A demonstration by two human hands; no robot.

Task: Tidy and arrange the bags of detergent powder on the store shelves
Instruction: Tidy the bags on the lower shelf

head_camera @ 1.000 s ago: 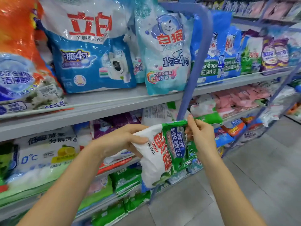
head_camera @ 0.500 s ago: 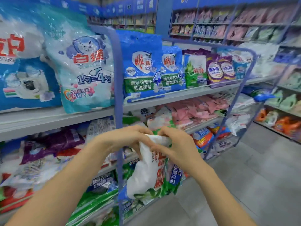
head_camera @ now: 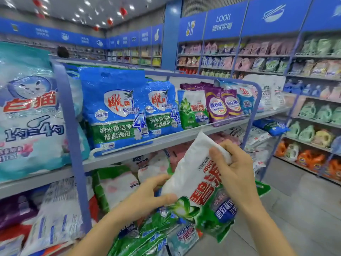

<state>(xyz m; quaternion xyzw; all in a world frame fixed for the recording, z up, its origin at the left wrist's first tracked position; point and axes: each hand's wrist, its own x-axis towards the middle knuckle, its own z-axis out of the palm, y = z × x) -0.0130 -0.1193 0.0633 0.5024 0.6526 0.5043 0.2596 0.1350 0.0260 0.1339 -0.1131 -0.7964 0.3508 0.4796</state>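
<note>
Gripping a white and green detergent bag (head_camera: 198,183) with both hands at about 5 o'clock in the view, in front of the lower shelves, tilted with its white end up toward 1 o'clock. Pinching its lower white edge with the left hand (head_camera: 145,198), thumb pressing on the front face and fingers curling behind. Clamping the upper white corner with the right hand (head_camera: 234,170), fingers folding tightly round it. Reading "ARIEL" in small red letters and 碧浪 in big red characters on the bag's face, above a blue patch of white writing. Reading 雕牌 and a large "4" on the blue bags (head_camera: 114,111) standing on the shelf (head_camera: 166,143) at 12 o'clock. Reading 白猫 on the pale cat bag (head_camera: 29,115) at 9 o'clock, and "LOOK" on the blue sign (head_camera: 223,21) at 1 o'clock.
</note>
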